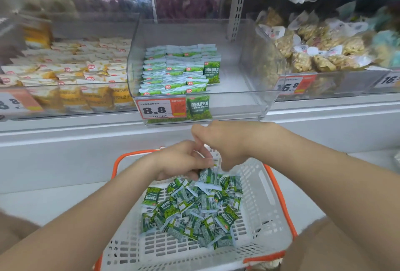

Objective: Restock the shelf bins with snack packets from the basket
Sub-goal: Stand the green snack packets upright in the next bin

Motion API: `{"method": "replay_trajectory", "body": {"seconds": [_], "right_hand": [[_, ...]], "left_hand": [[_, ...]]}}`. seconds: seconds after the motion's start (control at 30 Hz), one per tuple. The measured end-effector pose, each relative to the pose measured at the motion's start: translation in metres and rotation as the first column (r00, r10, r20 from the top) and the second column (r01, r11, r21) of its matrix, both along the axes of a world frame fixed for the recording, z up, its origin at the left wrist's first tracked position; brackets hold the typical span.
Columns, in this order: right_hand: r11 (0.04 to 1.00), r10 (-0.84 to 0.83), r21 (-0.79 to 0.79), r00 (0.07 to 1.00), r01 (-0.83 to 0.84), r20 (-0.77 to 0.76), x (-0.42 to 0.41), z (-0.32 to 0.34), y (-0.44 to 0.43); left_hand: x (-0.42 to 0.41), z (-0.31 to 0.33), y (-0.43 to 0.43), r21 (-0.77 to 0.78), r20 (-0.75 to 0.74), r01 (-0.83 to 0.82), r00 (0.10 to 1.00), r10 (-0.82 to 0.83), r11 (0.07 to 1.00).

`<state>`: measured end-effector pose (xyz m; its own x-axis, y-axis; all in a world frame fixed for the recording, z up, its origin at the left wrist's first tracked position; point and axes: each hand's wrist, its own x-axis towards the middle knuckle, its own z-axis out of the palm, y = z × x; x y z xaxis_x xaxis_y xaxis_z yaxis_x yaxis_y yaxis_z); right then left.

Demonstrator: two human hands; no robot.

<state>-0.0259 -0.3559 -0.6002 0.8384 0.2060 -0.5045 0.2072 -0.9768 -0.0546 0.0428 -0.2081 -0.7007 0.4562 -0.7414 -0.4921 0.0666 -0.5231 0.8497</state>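
The small green-and-white crinkly film snack packets [190,210] are looking light and soft: puffed little pillows with flat crimped ends, likely to be sliding over one another when scooped. On that judgement, a bunch is best gathered loosely from the sides of the pile, or a single one pinched by a crimped edge, without squeezing hard on the filling. Each is showing a dark green printed front with pale lettering, or a grey-white back panel. They are lying jumbled, facing all ways, directly beneath both hands and on the person's side of them, in the white slotted plastic basket with an orange rim [266,201].

The left hand [179,160] is curling its fingers down into the far end of the heap and appears to be grasping a few packets. The right hand [227,143] is hovering just beside and above it, fingers bent downward. Whether it is holding anything I cannot tell.

Beyond and above both hands, the clear plastic shelf bin [238,71] is holding neat rows of the same packets only on the side nearer the left hand.
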Motion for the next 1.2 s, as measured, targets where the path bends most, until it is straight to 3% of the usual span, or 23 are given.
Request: {"method": "replay_trajectory", "body": {"seconds": [0.17, 0.23, 0.3, 0.37, 0.5, 0.63, 0.73, 0.9, 0.97, 1.0, 1.07, 1.1, 1.13, 1.2], "right_hand": [[0.978, -0.024, 0.206, 1.000, 0.022, 0.008, -0.006, 0.016, -0.011], [0.956, -0.078, 0.286, 0.997, 0.072, 0.010, -0.008, 0.024, -0.017], [0.937, -0.116, 0.341, 0.988, 0.076, 0.100, -0.010, 0.033, -0.022], [0.919, -0.165, 0.388, 0.960, 0.067, 0.226, -0.008, 0.037, -0.025], [0.784, -0.344, 0.612, 0.892, 0.101, 0.293, 0.000, 0.043, -0.032], [0.720, -0.473, 0.675, 0.825, 0.159, 0.310, 0.005, 0.044, -0.040], [0.611, -0.583, 0.755, 0.780, 0.237, 0.227, 0.007, 0.042, -0.041], [0.361, -0.702, 0.893, 0.709, 0.268, 0.071, 0.010, 0.038, -0.040], [0.254, -0.761, 0.939, 0.647, 0.231, 0.047, 0.018, 0.039, -0.042], [0.252, -0.793, 0.948, 0.603, 0.192, 0.089, 0.024, 0.039, -0.045], [0.385, -0.828, 0.912, 0.489, 0.143, 0.274, 0.039, 0.032, -0.057], [0.458, -0.826, 0.875, 0.439, 0.156, 0.354, 0.046, 0.029, -0.064], [0.518, -0.816, 0.833, 0.406, 0.193, 0.413, 0.051, 0.026, -0.071], [0.586, -0.794, 0.752, 0.395, 0.301, 0.461, 0.062, 0.021, -0.084]], "left_hand": [[-0.009, 0.044, -0.001, -0.143, -0.025, -0.151, 0.989, 0.149, 0.978], [-0.014, 0.057, -0.001, -0.196, -0.149, -0.276, 0.957, 0.249, 0.941], [-0.018, 0.071, -0.002, -0.250, -0.266, -0.399, 0.904, 0.334, 0.882], [-0.018, 0.085, -0.002, -0.280, -0.285, -0.463, 0.877, 0.388, 0.841], [-0.013, 0.106, 0.005, -0.259, -0.024, -0.408, 0.909, 0.416, 0.875], [-0.010, 0.102, 0.008, -0.337, 0.270, -0.200, 0.916, 0.298, 0.920], [-0.007, 0.096, 0.005, -0.367, 0.266, -0.177, 0.921, 0.285, 0.913], [-0.003, 0.093, -0.004, -0.397, 0.235, -0.293, 0.884, 0.405, 0.870], [0.000, 0.094, -0.005, -0.406, 0.484, -0.267, 0.748, 0.453, 0.874], [0.001, 0.096, -0.003, -0.416, 0.655, -0.254, 0.583, 0.481, 0.873], [0.005, 0.099, -0.002, -0.436, 0.859, -0.214, 0.190, 0.475, 0.874], [0.010, 0.100, -0.001, -0.409, 0.901, -0.195, 0.068, 0.429, 0.891], [0.017, 0.099, 0.000, -0.368, 0.927, -0.171, 0.003, 0.374, 0.914], [0.033, 0.093, 0.001, -0.239, 0.971, -0.125, -0.021, 0.239, 0.963]]}}
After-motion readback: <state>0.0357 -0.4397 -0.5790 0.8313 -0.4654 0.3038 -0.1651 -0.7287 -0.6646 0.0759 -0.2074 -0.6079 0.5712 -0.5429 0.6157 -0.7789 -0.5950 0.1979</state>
